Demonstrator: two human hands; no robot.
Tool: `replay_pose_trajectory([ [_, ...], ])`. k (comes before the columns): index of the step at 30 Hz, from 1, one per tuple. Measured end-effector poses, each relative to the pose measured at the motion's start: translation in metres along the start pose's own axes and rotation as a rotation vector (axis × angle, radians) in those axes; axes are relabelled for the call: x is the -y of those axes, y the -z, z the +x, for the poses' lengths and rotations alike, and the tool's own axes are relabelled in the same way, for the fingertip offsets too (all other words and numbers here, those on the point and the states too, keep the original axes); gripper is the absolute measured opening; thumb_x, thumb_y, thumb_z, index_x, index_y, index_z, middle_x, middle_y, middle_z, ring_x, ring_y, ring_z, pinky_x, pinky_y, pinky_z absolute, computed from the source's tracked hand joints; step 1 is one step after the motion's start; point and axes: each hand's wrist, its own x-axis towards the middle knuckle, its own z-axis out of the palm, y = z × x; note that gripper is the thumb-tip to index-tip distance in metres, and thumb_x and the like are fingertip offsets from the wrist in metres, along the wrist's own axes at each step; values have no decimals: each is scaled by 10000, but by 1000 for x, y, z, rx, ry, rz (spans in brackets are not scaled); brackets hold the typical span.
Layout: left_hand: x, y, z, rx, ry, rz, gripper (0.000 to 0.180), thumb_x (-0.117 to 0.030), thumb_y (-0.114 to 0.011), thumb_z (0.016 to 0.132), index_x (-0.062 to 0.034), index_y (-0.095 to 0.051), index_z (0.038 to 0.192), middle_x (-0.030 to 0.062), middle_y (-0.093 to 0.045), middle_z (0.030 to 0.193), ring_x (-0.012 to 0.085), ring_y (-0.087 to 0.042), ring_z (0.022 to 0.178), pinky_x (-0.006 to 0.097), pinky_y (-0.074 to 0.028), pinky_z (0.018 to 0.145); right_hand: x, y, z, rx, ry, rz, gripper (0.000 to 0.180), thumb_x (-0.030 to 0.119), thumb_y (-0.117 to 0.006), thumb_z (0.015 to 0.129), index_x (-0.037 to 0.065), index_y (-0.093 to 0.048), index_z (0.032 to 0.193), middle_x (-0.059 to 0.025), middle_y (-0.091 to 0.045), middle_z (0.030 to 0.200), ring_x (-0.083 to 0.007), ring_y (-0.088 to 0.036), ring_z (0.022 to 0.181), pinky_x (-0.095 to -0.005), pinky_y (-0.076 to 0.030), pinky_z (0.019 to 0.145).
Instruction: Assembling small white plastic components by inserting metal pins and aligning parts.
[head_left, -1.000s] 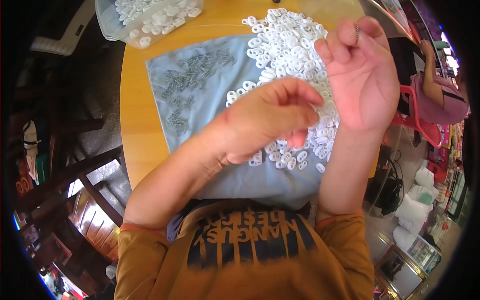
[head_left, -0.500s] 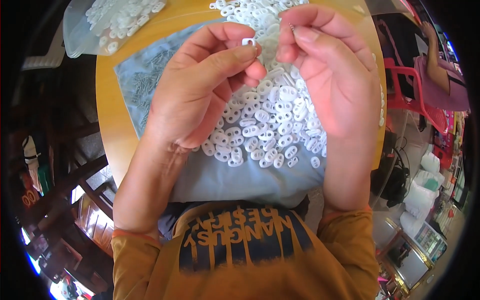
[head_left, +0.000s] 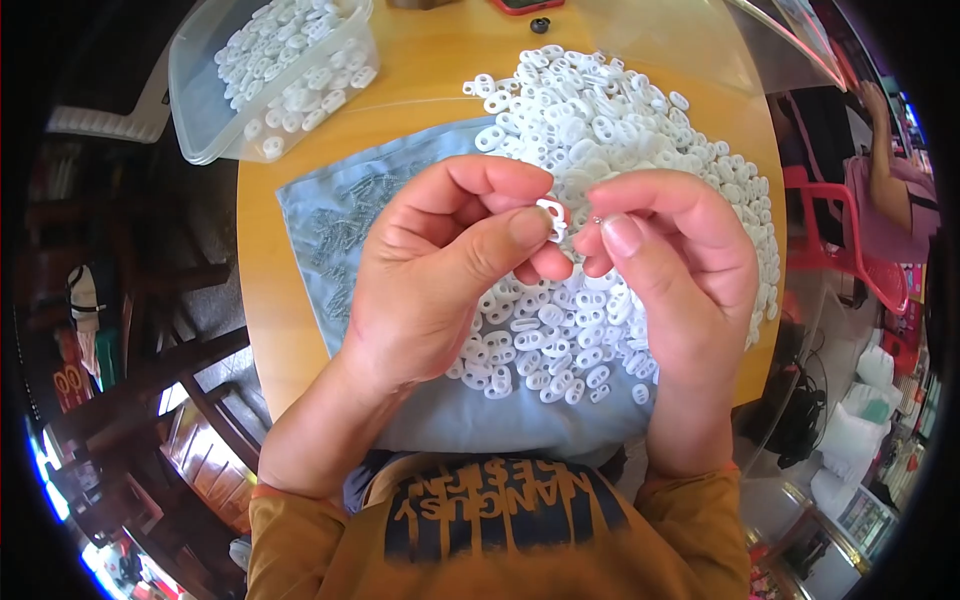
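Observation:
Between thumb and forefinger, my left hand (head_left: 425, 270) pinches a white plastic two-hole cord stopper (head_left: 553, 220), its holes partly showing past the fingertips. Close by on the right, my right hand (head_left: 690, 275) is closed in a pinch on a small metal spring (head_left: 597, 220), mostly hidden by the fingers. A small gap separates the two pinches. Below and beyond both hands spreads a large heap of similar white cord stoppers (head_left: 560, 335). Many thin metal springs (head_left: 365, 225) lie on the blue-grey cloth (head_left: 480, 425), left of my left hand.
A clear plastic tub (head_left: 190, 110) of white pieces stands at the far left of the wooden table (head_left: 275, 255). A small black round part (head_left: 540, 25) sits at the far edge. To the right are a red plastic chair (head_left: 850, 240) and another person's arm (head_left: 885, 145).
My hands have come closer together, bringing the spring nearer the cord stopper. The stopper is turned so more of its holes shows. The whole view has shifted, revealing more of the table's far side.

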Motion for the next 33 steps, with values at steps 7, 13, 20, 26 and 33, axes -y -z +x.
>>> replay_pose_trajectory([
  [7,-1,-3,2,-11,-13,26,164,-10,-575,818,-6,-543,978,110,-614,860,166,-596,670,263,-499,617,-2,9,2,129,35,-95,192,-10,-515,849,-32,-527,1040,-41,-551,869,-72,-536,783,-204,-442,709],
  [13,2,-2,0,6,-11,17,154,-7,-569,820,-3,-531,970,110,-610,859,167,-598,669,267,-500,613,-3,5,2,166,-9,-21,203,-17,-503,855,-34,-502,1057,-60,-558,881,-84,-548,792,-213,-452,713],
  [20,1,-2,0,-23,-18,22,147,-4,-566,823,-2,-534,967,97,-602,838,163,-599,673,264,-507,619,-7,7,3,130,81,-143,192,-34,-506,844,-43,-512,1037,-72,-566,895,-94,-560,754,-209,-458,688],
  [26,3,-1,0,47,-33,-4,169,17,-551,839,14,-530,1007,68,-584,872,130,-596,749,228,-504,682,-9,6,3,96,126,-260,179,-43,-521,826,-34,-547,1003,-74,-583,875,-89,-561,739,-211,-458,666],
  [33,4,-2,1,25,-44,17,162,9,-565,823,7,-531,981,98,-591,866,161,-595,701,267,-515,626,-9,6,2,98,154,-311,180,-43,-527,822,-31,-553,999,-71,-588,870,-87,-560,739,-207,-454,672],
])
